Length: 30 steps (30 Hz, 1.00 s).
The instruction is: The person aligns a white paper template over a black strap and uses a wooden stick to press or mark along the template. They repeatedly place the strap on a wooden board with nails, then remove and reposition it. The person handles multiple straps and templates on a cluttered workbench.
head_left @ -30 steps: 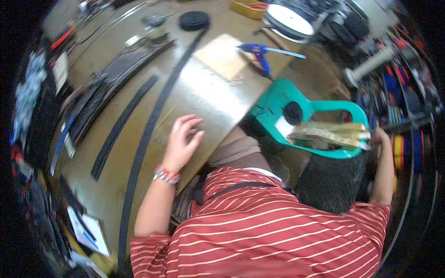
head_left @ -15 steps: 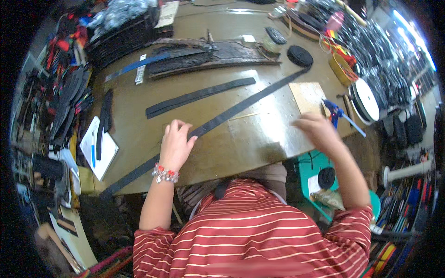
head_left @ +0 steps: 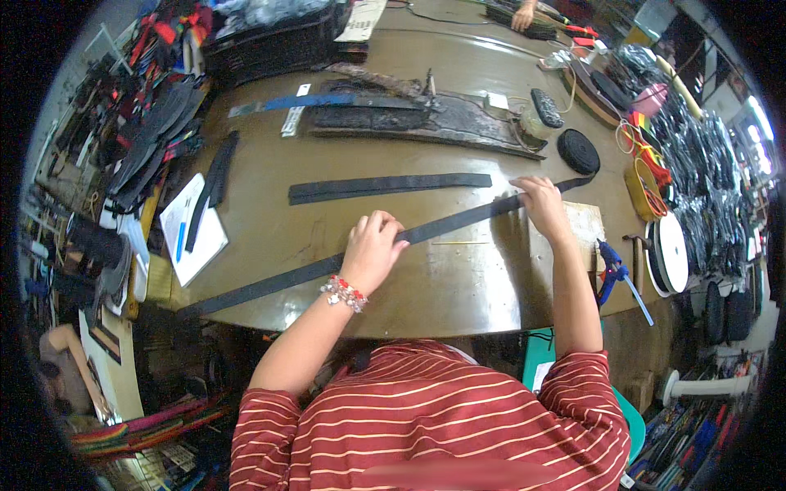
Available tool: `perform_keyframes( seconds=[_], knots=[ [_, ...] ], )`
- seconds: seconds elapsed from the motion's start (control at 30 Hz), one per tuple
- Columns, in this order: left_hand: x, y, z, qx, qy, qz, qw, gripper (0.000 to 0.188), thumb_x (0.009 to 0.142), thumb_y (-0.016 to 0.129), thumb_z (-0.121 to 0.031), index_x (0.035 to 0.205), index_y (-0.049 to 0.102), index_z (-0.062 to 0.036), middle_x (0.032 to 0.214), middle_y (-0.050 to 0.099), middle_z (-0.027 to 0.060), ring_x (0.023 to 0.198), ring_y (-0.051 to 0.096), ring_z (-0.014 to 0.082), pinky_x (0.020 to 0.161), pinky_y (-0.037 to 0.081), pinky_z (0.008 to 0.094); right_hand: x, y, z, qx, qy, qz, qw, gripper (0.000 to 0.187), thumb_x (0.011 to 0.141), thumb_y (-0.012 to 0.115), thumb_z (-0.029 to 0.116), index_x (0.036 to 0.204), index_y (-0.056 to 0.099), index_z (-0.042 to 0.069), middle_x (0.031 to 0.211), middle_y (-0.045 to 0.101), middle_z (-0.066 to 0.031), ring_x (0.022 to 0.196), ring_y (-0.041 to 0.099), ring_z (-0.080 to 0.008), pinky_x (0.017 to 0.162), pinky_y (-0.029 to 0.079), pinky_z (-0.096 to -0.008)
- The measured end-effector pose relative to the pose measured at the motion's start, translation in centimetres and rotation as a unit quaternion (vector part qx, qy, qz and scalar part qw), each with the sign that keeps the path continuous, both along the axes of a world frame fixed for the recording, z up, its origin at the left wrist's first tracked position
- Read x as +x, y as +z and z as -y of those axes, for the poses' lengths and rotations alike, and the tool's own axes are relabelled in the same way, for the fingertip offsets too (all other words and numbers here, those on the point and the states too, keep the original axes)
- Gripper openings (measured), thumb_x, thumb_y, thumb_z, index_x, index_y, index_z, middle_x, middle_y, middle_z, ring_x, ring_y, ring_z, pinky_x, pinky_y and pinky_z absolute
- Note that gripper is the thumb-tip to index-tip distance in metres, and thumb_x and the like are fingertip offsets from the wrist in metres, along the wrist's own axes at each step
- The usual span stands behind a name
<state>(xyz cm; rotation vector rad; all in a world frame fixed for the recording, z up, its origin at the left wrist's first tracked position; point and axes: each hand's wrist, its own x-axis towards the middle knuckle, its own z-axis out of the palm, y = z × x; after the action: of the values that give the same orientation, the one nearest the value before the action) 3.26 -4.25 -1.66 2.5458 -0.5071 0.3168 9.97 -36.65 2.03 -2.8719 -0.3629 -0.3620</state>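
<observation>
A long black webbing strap (head_left: pixel 463 217) runs slantwise over the table, from its left front edge up to a black roll (head_left: pixel 578 151) at the right. Near the strap's middle, my left hand (head_left: pixel 372 250), a beaded bracelet at its wrist, has thumb and fingers closed across the band. Farther along toward the roll, the bent fingers of my right hand (head_left: pixel 542 204) grip the same strap. Beyond it lies a shorter flat black strip (head_left: pixel 389 188). A thin yellowish stick (head_left: pixel 460 242) rests between my hands on the near side.
A dark slab (head_left: pixel 426 124) with a metal ruler (head_left: pixel 307 101) lies farther back. At right are a pale board (head_left: pixel 583 225), a blue glue gun (head_left: pixel 612 274), a hammer (head_left: pixel 639 254) and a white spool (head_left: pixel 671 252). White paper (head_left: pixel 201 245) with a blue pen lies left. Another person's hand (head_left: pixel 522 16) shows at the far edge.
My right hand has moved left from beside the glue gun onto the strap. My left hand stays at the strap. The view has shifted, and another person's hand now shows at the far side.
</observation>
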Motion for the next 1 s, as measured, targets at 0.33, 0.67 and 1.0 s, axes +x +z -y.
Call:
perform_keyframes(
  seconds=[0.33,0.67,1.0],
  knots=[
    [7.6,3.2,2.4,-0.032,-0.108,0.048,0.992,0.032,0.088,0.057,-0.021,0.115,0.054,-0.0036,0.109,0.059,0.0147,0.104,0.054,0.0313,0.093,0.041,0.0407,4.0,2.0,-1.8,0.104,0.150,-0.234,0.955,0.021,0.076,0.069,0.017,0.088,0.066,0.000,0.085,0.061,-0.0154,0.083,0.059,-0.0325,0.076,0.046,-0.0380],
    [13.6,6.4,1.4,-0.176,-0.215,-0.111,0.954,0.020,0.089,0.058,-0.020,0.089,0.061,-0.0008,0.081,0.062,0.0140,0.077,0.060,0.0284,0.072,0.047,0.0362,8.5,7.6,-4.1,0.175,0.261,-0.340,0.886,0.026,0.077,0.071,0.016,0.097,0.065,0.000,0.083,0.066,-0.0127,0.077,0.062,-0.0223,0.073,0.048,-0.0334],
    [14.2,9.1,-1.2,-0.205,-0.154,-0.158,0.954,0.021,0.087,0.062,-0.021,0.091,0.065,0.0004,0.084,0.066,0.0085,0.076,0.061,0.0149,0.069,0.048,0.0276,8.9,7.7,-4.2,0.140,0.253,-0.233,0.928,0.022,0.076,0.073,0.018,0.089,0.066,0.002,0.070,0.063,-0.0083,0.064,0.059,-0.0156,0.062,0.047,-0.0318]
  ],
)
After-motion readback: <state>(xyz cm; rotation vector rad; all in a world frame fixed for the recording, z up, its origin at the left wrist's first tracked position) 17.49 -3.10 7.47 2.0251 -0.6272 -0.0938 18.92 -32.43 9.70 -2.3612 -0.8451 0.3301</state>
